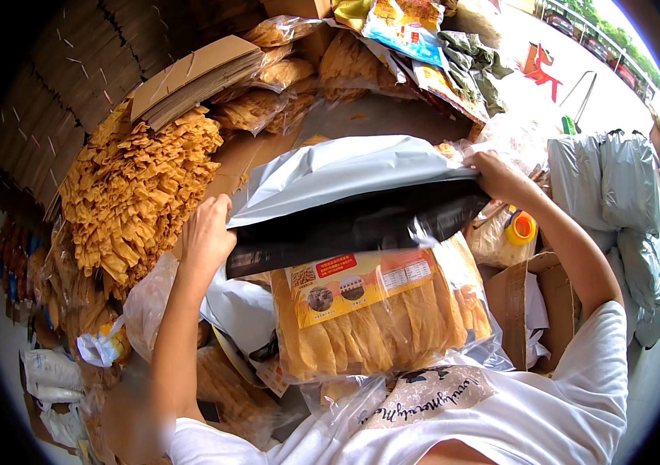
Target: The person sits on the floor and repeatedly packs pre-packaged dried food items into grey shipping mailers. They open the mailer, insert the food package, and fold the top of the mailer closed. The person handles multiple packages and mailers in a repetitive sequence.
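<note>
A large plastic mailing bag (345, 170), pale grey outside and black inside, is stretched between my two hands with its mouth gaping toward me. My left hand (210, 230) is closed on the left corner of the bag's mouth. At the other end, my right hand (502, 178) grips the right corner. Just below the black inner side, close to my chest, sits a clear plastic pack of yellowish dried sheets (369, 333) with a red and yellow printed label. The bag's edge hides the pack's far end.
A big heap of folded yellow sheets (140, 198) stands at left, with flat cardboard (194, 77) on top. Filled clear bags (283, 74) lie behind it. To the right are an open carton (512, 302), a yellow tape roll (521, 227) and stacked grey parcels (628, 182).
</note>
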### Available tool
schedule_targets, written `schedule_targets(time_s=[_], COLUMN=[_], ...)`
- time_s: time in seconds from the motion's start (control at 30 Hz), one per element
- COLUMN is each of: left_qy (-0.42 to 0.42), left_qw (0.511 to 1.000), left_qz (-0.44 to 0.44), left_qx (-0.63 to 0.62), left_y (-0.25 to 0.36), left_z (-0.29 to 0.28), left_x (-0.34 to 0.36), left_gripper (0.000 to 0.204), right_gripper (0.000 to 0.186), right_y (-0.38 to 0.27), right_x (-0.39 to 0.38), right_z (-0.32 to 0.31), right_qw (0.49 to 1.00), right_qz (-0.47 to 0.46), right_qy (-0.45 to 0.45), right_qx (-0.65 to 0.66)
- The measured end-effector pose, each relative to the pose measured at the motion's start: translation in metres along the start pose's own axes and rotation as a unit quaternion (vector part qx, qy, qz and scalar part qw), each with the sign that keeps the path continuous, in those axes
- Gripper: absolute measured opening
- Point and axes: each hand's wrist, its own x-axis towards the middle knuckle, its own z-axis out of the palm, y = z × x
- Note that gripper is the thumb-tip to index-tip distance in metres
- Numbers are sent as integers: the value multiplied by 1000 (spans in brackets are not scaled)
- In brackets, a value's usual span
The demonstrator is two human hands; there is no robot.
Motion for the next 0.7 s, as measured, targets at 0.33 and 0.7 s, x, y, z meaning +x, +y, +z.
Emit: schedule_targets(time_s=[0.33,0.7], left_qy=[-38,-111], left_qw=[507,537], left_qz=[-269,-404], left_qx=[-818,-732], left_y=[-128,-88], left_z=[96,222], left_x=[112,81], left_gripper=[26,21], right_gripper=[27,27], right_y=[18,99], right_x=[148,202], right_z=[34,191], right_qw=[968,922], right_qz=[-103,137], right_qy=[230,135], right_qx=[16,336])
